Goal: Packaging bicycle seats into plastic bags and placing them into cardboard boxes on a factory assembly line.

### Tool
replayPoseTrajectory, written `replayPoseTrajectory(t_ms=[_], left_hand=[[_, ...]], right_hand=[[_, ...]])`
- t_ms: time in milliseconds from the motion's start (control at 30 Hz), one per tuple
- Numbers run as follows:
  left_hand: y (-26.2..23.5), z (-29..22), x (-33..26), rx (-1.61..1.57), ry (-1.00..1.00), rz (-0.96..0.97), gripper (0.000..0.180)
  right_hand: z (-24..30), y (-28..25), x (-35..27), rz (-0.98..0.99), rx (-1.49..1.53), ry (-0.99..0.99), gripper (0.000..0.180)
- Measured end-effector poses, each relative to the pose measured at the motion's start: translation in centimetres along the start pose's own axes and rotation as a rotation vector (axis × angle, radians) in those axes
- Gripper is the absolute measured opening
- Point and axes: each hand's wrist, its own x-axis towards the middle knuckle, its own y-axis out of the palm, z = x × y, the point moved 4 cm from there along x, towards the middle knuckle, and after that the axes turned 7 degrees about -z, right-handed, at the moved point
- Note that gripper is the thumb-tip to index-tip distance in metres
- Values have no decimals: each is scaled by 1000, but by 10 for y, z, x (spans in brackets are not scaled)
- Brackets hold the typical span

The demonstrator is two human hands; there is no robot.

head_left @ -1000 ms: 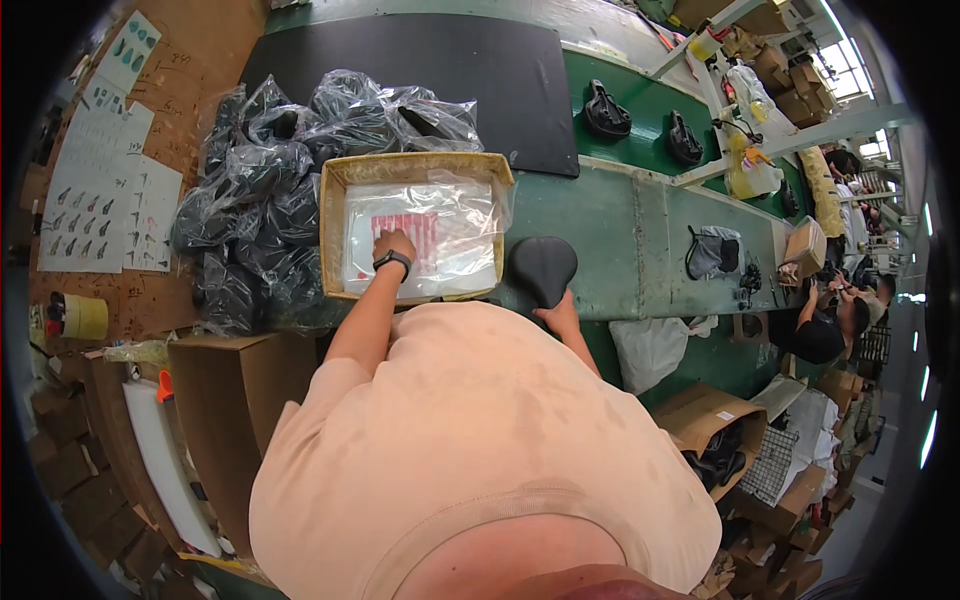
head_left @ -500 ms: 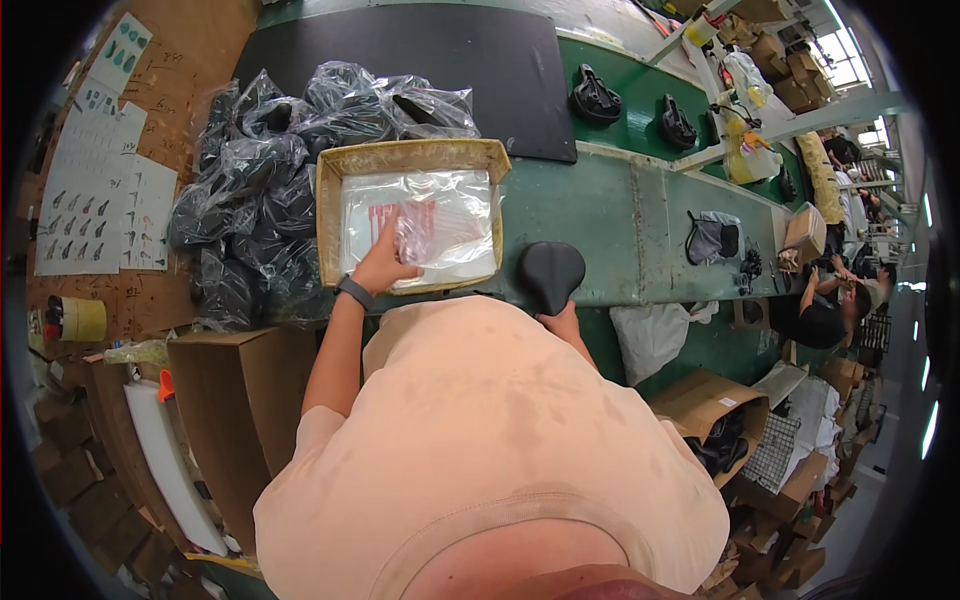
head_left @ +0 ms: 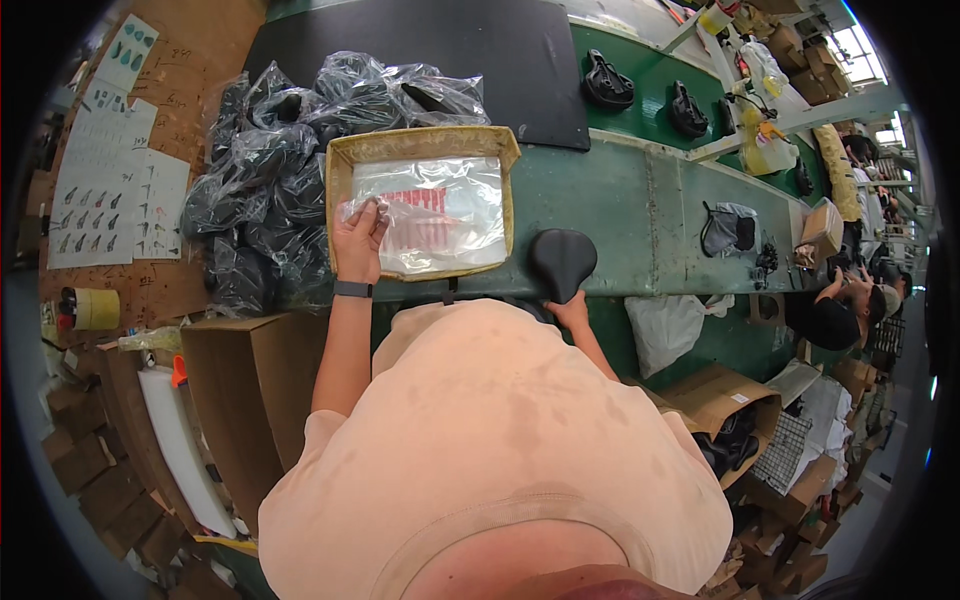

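My left hand (head_left: 357, 245) is over the left part of a shallow yellowish box (head_left: 513, 200), thumb and fingers pinched on the edge of a clear plastic bag (head_left: 425, 232). The bag carries red print and lies on a stack of similar bags inside the box. At the table's near edge, my right hand (head_left: 570, 312) grips a black bicycle saddle (head_left: 562, 262) by its narrow end. The saddle's wide end points away from me, and part of my grip is hidden beneath it.
Several plastic-wrapped saddles (head_left: 265, 170) are heaped left of the box. A black mat (head_left: 420, 40) lies behind. Farther right are bare saddles (head_left: 608, 82) on a green belt and a wrapped black item (head_left: 728, 230). An open carton (head_left: 250, 375) stands below left; co-workers (head_left: 835, 310) are far right.
My left hand has shifted left from the middle of the bags to the box's left side, pulling at a bag's edge. The right hand still holds the saddle. The whole view has shifted slightly.
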Motion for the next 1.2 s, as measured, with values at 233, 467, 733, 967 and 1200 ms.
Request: replayPoseTrajectory(t_ms=[233,467,733,967,1200], left_hand=[[1,26,-30,269,67,-161,63],[-4,52,-43,215,-34,-252,11],[45,38,-87,569,180,-160,18],[90,60,-130,589,130,-199,16],[114,97,-156,588,99,-143,17]], right_hand=[[-6,-6,1,8,38,-16,99],[-18,-22,18,117,9,-12,105],[16,-85,24,997,1505,641,55],[12,-100,60,558,1015,246,38],[45,-123,58,483,738,41,51]])
